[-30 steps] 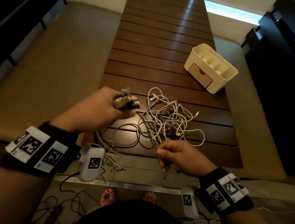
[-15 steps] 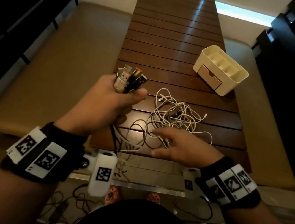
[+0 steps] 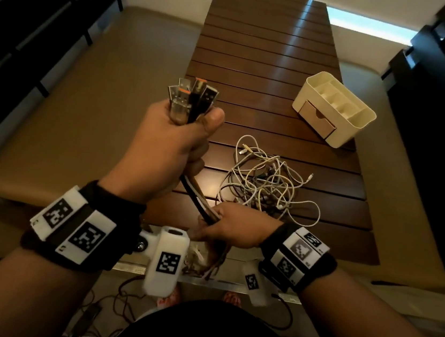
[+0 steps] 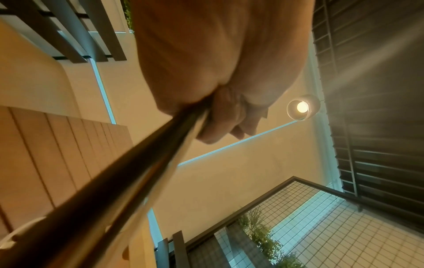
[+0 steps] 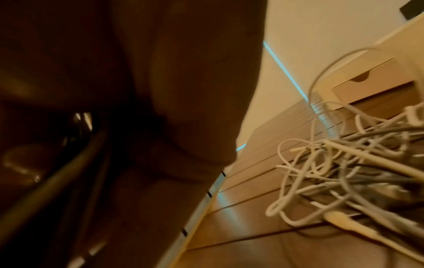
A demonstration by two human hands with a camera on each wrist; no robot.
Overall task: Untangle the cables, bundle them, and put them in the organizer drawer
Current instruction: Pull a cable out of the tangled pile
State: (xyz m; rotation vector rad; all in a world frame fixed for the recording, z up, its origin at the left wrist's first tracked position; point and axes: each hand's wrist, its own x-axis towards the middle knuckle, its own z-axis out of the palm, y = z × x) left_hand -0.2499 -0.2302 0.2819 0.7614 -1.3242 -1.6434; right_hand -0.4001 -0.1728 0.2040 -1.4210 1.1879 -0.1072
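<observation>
A long slatted wooden table [image 3: 258, 49] is running away from the person, its far half lying bare and its near edge sitting just in front of both wrists; tan floor is spreading wide on the left and right of it, with dark furniture lining both sides of the room. The cream organizer [image 3: 335, 109] is standing near the table's right edge, its drawer [image 3: 316, 122] facing the person and looking almost closed. A loose tangle of white cables [image 3: 267, 179] is lying on the near right part of the table, between the organizer and the right hand, apart from the organizer. The left hand [image 3: 168, 145] is being held raised above the table's near left corner, knuckles toward the camera, with its fingers wrapped tight and the thumb pressing across a gathered bunch of cables [image 3: 198, 196]; the plug ends [image 3: 192, 97] are sticking up out of the top of the fist. From the bottom of that fist the bunch is running taut, down and to the right, into the right hand [image 3: 230, 231], which is sitting low at the table's near edge with the back of the hand up. Its fingers are curling around the strands, and below it loose ends are dangling past the table edge.
</observation>
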